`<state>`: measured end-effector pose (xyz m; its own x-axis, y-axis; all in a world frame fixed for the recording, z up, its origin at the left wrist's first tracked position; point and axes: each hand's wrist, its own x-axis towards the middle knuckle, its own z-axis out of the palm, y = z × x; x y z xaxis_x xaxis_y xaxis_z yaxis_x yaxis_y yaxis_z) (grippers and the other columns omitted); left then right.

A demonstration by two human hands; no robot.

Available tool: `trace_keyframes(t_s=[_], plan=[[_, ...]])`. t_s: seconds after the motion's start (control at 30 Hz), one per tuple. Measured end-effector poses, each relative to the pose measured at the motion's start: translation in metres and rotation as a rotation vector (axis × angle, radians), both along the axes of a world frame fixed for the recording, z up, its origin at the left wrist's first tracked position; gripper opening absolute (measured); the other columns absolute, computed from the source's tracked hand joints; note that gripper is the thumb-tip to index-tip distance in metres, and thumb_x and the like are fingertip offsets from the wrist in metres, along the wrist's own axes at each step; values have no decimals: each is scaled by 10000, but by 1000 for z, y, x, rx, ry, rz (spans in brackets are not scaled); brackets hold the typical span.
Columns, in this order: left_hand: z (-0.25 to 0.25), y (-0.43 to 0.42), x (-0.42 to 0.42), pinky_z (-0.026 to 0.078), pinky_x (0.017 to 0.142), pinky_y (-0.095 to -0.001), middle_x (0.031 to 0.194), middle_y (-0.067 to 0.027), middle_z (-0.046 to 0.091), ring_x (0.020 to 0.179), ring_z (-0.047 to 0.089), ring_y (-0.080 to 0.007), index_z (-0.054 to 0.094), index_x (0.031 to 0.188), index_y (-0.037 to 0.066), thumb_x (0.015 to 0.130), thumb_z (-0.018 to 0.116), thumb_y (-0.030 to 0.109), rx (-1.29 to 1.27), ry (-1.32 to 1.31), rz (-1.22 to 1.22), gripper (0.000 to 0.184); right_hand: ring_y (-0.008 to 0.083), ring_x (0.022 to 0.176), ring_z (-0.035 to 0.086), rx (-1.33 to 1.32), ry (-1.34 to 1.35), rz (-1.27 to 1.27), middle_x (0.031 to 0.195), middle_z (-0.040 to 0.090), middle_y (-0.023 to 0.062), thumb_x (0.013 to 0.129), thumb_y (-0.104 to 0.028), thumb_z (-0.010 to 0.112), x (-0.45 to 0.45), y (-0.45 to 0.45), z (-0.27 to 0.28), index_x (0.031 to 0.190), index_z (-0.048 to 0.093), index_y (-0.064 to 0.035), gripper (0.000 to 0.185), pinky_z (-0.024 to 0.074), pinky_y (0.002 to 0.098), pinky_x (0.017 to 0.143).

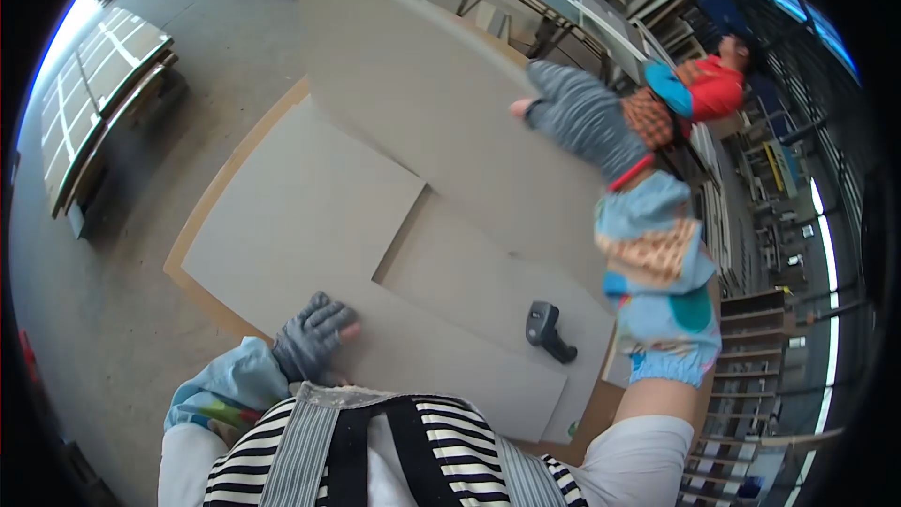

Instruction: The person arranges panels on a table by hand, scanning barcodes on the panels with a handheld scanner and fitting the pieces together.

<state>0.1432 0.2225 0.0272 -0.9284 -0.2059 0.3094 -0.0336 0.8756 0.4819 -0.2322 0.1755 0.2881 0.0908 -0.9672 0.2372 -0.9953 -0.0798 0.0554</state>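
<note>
Left hand (314, 336) on board (296, 197), right hand (574, 108) at raised sheet (413, 75)

A level path crosses the flat grey panel (291, 197) from the left gloved hand (315, 336), with a handheld barcode scanner (548, 330) lying in the way to the right. Beyond, a large tilted board (422, 84) walls off the far side; the right gloved hand (584, 113) is at its edge, contact blurred. Leftward, a strip of floor (211, 94) separates the flat grey panel from a low panel stack (105, 84)
</note>
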Motion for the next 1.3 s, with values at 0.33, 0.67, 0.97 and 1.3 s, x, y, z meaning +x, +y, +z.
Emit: trace_keyframes(t_s=[0.33, 0.67, 0.97, 1.3], plan=[[59, -27, -49, 404, 927, -410, 1156, -127, 517, 1067, 504, -278, 410, 1216, 54, 820, 511, 493, 2156, 486, 265, 600, 260, 644, 555, -47, 109, -34, 800, 548, 98, 688, -191, 583, 199, 127, -139, 865, 577, -65, 217, 465, 377, 630], [-4, -28, -31, 508, 700, -368, 950, -55, 593, 877, 581, -237, 539, 1000, 119, 786, 533, 351, 2178, 483, 628, 315, 195, 863, 526, -757, -358, -1314, 908, 548, 96, 831, -165, 528, 56, 410, -167, 987, 538, -18, 215, 436, 338, 743], [45, -50, -44, 554, 583, -334, 972, -101, 591, 776, 613, -256, 500, 1070, 66, 802, 517, 390, 2073, 404, 543, 421, 219, 911, 535, -271, -561, -1093, 978, 565, 99, 773, -246, 560, 18, 361, -268, 1051, 516, -45, 345, 454, 355, 754], [53, -52, -50, 557, 553, -319, 1000, -143, 567, 765, 601, -285, 455, 1124, 45, 778, 544, 406, 2034, 366, 407, 507, 255, 885, 552, -68, -497, -1145, 968, 579, 117, 756, -262, 563, -10, 333, -285, 1042, 530, -61, 351, 459, 378, 749]])
